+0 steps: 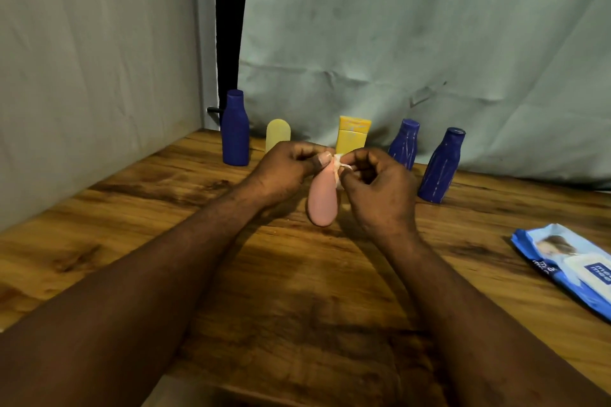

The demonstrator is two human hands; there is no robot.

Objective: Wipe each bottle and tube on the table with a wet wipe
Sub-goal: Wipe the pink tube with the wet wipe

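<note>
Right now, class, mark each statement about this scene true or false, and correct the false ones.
1. The left hand grips the pink tube. True.
2. The right hand pinches a white wipe against the tube's top end. True.
3. Four blue bottles stand at the back. False: there are three, the left blue bottle, the middle blue bottle and the right blue bottle.
4. The wipes pack lies to the left of the hands. False: it lies far to their right.
5. The yellow tube lies flat. False: it stands upright.
</note>
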